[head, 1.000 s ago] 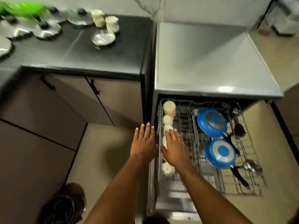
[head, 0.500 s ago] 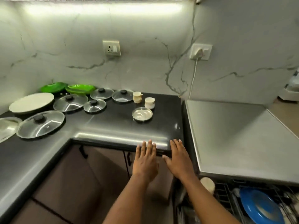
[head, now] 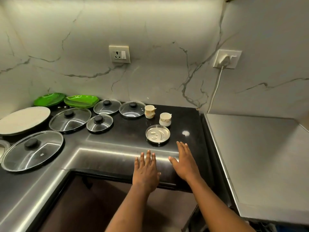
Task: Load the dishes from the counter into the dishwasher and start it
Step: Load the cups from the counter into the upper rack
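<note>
On the black counter point(head: 117, 144) stand two cream cups point(head: 150, 111) point(head: 165, 119) and a small steel plate point(head: 157, 134) in front of them. Several glass lids lie to the left, the biggest point(head: 32, 150) at the near left, with a white plate point(head: 23, 119) and green plates point(head: 80, 101) behind. My left hand point(head: 146, 171) and my right hand point(head: 184, 161) hover flat with straight fingers over the counter's front edge, empty, a short way before the steel plate. The dishwasher's grey top point(head: 260, 164) is at the right; its rack is out of view.
A marble wall with a socket point(head: 119, 54) and a plugged-in socket point(head: 226, 59) with a white cable backs the counter. Brown cabinet fronts point(head: 100, 206) lie below the counter edge.
The view has risen from the open dishwasher rack to the counter. Both hands have left the rack and moved up and forward over the counter edge, towards the steel plate.
</note>
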The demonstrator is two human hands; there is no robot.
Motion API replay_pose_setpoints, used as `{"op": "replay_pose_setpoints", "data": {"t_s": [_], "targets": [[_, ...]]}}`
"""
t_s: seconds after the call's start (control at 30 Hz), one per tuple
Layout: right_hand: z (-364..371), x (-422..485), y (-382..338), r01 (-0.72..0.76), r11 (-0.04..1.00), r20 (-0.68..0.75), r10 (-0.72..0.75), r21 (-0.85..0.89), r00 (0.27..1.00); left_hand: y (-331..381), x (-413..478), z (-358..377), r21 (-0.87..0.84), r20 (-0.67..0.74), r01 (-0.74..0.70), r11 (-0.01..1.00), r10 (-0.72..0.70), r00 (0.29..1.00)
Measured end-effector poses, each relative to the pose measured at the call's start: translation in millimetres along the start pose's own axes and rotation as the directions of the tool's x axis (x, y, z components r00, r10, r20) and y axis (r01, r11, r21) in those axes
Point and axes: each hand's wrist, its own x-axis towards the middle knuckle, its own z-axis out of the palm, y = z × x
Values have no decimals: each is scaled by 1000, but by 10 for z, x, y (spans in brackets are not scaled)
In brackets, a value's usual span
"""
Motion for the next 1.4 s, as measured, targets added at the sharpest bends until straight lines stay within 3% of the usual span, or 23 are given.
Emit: {"op": "replay_pose_setpoints", "data": {"t_s": [0.2, 0.37, 0.53, 0.63, 1.1, 1.4], "targets": [[2, 805, 174, -98, 988, 43, 93, 116, 995, -34, 584, 5, -31, 71, 73, 997, -70, 995], [15, 1569, 258, -135, 969, 72, 122, 205, 990, -130, 1073, -50, -102, 130, 251, 963, -237, 963], [69, 2176, 298, -159, 945, 105, 134, 286, 985, -294, 1403, -191, -173, 361, 387, 906, -307, 881], [109, 2409, 313, -174, 923, 159, 125, 344, 979, -300, 1521, -252, -178, 431, 419, 890, -313, 846], [315, 2719, 306, -161, 893, 198, 82, 421, 977, -278, 1565, -251, -174, 434, 439, 881, -331, 838], [265, 2449, 408, -127, 881, 37, 124, 455, 992, -303, 1522, -246, -203, 430, 415, 887, -300, 851]]}}
